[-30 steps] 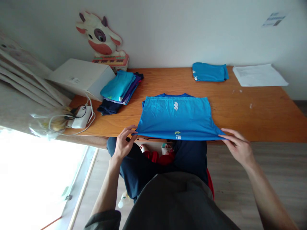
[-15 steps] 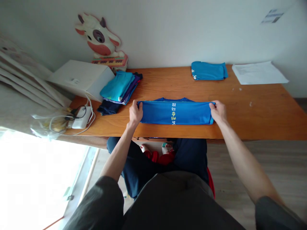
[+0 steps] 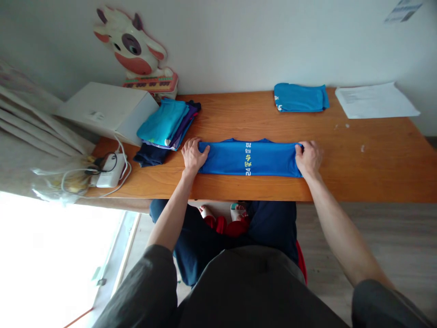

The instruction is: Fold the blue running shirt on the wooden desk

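Observation:
A blue T-shirt (image 3: 221, 157) lies folded into a long strip across the wooden table, white and yellow print running down its middle. Its neckline pokes out along the far edge. At the strip's left end is my left hand (image 3: 194, 155), its fingers spread on the tabletop and the thumb apart, touching the cloth's edge. My right hand (image 3: 309, 158) is closed on the right end of the T-shirt, gripping the far corner with curled fingers.
Left of the T-shirt is a pile of folded clothes (image 3: 164, 123) beside a white box (image 3: 105, 107). A power strip (image 3: 111, 171) with cables sits at the table's left end. Farther back are a folded blue garment (image 3: 300, 98), papers (image 3: 375, 101) and a cow-shaped toy piano (image 3: 150, 84).
My left hand has let go of the T-shirt's left corner and spread its fingers. The strip now lies flatter, with more of its print showing. My right hand keeps its grip.

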A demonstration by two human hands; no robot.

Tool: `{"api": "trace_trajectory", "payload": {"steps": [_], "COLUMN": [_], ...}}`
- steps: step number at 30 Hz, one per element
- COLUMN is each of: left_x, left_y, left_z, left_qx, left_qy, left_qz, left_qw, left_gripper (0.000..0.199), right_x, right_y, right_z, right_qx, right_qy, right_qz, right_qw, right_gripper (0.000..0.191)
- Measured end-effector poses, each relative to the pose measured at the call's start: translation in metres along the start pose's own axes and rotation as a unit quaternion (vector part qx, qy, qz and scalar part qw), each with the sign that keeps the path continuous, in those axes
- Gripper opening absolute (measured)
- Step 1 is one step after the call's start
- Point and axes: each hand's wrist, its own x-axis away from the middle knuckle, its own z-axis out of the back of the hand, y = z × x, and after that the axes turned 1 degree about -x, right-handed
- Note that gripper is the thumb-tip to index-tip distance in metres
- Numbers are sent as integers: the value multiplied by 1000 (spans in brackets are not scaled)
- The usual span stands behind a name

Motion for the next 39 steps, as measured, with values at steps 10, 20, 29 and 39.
{"api": "trace_trajectory", "payload": {"steps": [10, 20, 29, 39], "left_x": [-4, -1, -7, -2], "left_y": [-14, -6, -22, -8], "left_z": [-1, -7, -7, -5], "left_qx": [51, 11, 78, 28], "left_qy": [-28, -23, -23, -32], "left_qz": [-47, -25, -35, -44], "left_qw": [997, 999, 996, 998], "left_gripper": [25, 49, 26, 43], "right_x": [-4, -7, -1, 3], "right_y": [1, 8, 6, 14], "right_z": [1, 1, 14, 13], "right_qx": [-23, -176, -227, -285], "right_qy": [-5, -9, -30, -44], "right_qz": [-13, 24, 7, 3], "right_qw": [1000, 984, 973, 958], "right_gripper": [26, 29, 12, 11]}}
